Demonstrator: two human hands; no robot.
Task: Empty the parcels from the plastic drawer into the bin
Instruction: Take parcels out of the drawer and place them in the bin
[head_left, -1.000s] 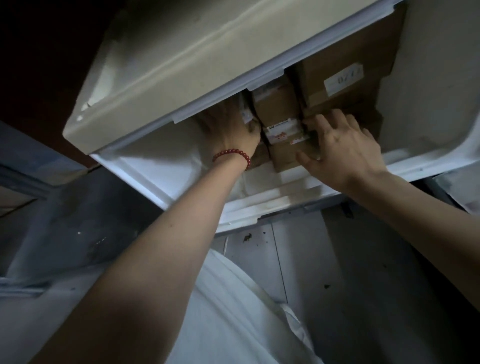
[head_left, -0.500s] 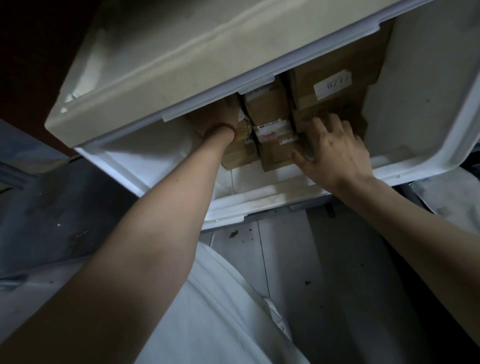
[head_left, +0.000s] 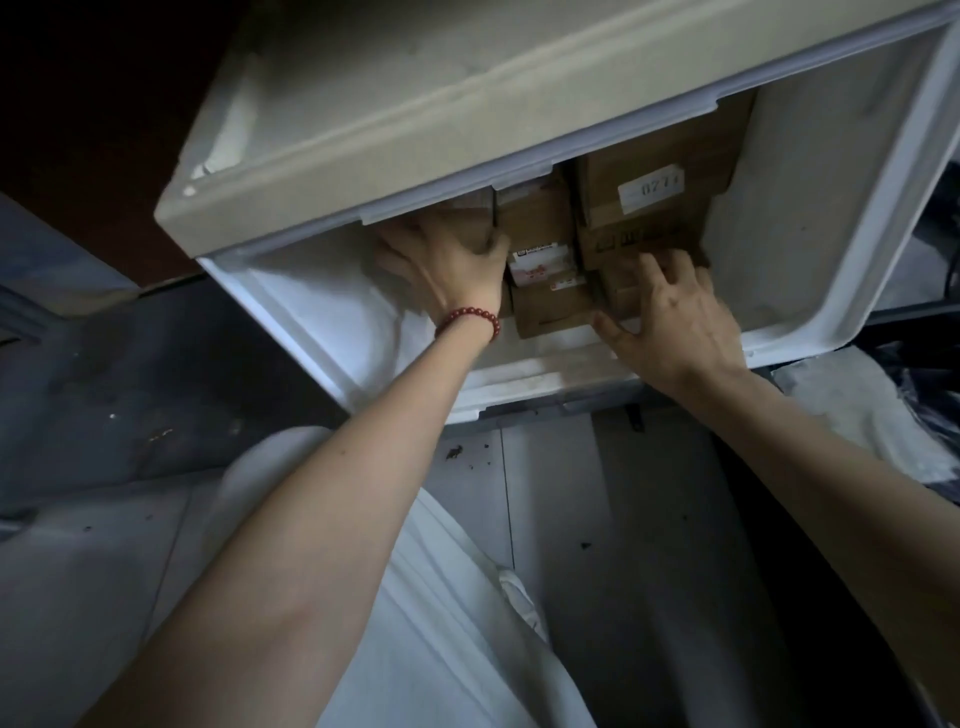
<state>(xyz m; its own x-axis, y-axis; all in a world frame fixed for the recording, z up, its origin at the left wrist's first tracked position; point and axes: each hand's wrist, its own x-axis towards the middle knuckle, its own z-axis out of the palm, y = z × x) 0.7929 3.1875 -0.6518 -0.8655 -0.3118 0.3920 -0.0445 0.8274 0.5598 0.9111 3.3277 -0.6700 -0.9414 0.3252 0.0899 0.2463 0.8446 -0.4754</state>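
Note:
The white plastic drawer (head_left: 779, 218) stands pulled out from under a beige cabinet top (head_left: 415, 104). Several brown cardboard parcels stand packed in it: a large parcel (head_left: 670, 156) with a white "0271" label at the back right, and a middle parcel (head_left: 537, 228) with a white and red label. My left hand (head_left: 447, 265), with a red bead bracelet on the wrist, grips a parcel just left of the middle one; that parcel is mostly hidden. My right hand (head_left: 670, 306) grips a low brown parcel (head_left: 618, 283) in front of the large one, thumb at its near edge.
Below the drawer lies a grey tiled floor (head_left: 649, 519) with dark specks. My white clothing (head_left: 441, 623) fills the lower middle. A white plastic sheet (head_left: 857, 415) and dark material lie at the right edge. The left side is dark.
My left hand came back out from under the cabinet top and closed on the left parcel. My right hand stayed on the low parcel at the right. The view shifted slightly.

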